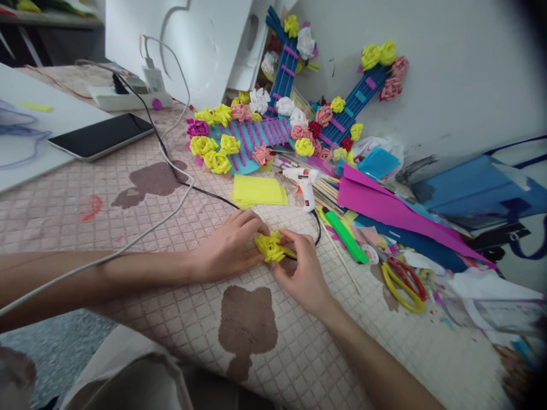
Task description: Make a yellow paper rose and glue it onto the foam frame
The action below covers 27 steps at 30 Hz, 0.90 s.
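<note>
A yellow paper flower (270, 247) with crinkled petals is held between both hands, just over the quilted table cover. My left hand (235, 244) grips its left side, fingers curled round it. On the other side my right hand (304, 270) pinches the flower's right edge, where a yellow strip shows. Behind my hands lies a stack of yellow crepe paper (260, 190). A white glue gun (304, 185) stands beyond my right hand, and its black cord passes behind the flower.
Blue paper guitars (256, 139) covered with paper flowers lean at the back. To the right are a green box cutter (347, 238), scissors (404, 285) and magenta paper (397, 213). A tablet (105, 136) and power strip (128, 97) lie at the left; a white cable crosses my left arm.
</note>
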### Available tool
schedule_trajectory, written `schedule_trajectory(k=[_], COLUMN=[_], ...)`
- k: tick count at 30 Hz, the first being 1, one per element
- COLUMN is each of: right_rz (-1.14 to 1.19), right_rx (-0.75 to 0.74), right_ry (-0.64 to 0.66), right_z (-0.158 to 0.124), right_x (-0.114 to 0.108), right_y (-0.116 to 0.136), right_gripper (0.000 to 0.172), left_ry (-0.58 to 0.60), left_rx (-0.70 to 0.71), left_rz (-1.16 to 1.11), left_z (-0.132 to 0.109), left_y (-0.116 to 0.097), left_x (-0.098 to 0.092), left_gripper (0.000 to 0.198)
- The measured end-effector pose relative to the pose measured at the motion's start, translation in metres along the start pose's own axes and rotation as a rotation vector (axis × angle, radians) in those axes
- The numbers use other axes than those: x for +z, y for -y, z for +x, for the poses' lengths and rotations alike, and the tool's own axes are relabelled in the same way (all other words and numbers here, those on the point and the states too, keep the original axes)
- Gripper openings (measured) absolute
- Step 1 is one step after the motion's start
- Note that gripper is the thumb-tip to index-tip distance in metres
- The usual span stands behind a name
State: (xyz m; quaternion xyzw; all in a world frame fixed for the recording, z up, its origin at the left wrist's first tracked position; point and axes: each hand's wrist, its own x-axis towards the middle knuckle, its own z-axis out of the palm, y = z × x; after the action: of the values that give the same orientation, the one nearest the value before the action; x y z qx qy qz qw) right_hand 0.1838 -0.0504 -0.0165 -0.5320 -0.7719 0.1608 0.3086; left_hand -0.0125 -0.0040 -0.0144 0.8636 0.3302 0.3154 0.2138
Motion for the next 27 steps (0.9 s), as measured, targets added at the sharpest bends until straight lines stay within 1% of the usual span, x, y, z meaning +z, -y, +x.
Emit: schedule_trajectory(k=[5,10,14,20,23,27], right_rz=[-0.035,-0.067,-0.085,-0.087,-0.088,-0.091], right_rx=[-0.017,-0.036,-0.036,-0.034,-0.033,-0.037], right_ry=[0.001,-0.003,-0.005,-0.01,-0.006,-0.01], right_z=[0.0,0.0,0.0,0.0001,0.0002,0.0], right_x=[0.0004,0.0003,0.0015,0.0023,0.0025,0.0034], right_y=[0.0017,0.0041,0.0041,0.0035,0.0032,0.0024], right_gripper=[0.053,0.056,0.054,0.053,0.053,0.053], left_ry=[-0.008,0.002,0.007,0.031,0.008,-0.029], left_rx=[-0.004,0.001,0.004,0.012,0.0,-0.034], left_rz=[0.011,0.022,0.015,-0.039,-0.051,-0.054], left_z=[0.0008,0.001,0.0009,0.0012,0.001,0.0006], left_y=[0.001,0.0016,0.0015,-0.0004,-0.0007,0.0002], left_x=[0.0016,0.0024,0.0021,0.0003,0.0016,0.004], left_gripper=[0.03,0.029,0.029,0.037,0.04,0.05])
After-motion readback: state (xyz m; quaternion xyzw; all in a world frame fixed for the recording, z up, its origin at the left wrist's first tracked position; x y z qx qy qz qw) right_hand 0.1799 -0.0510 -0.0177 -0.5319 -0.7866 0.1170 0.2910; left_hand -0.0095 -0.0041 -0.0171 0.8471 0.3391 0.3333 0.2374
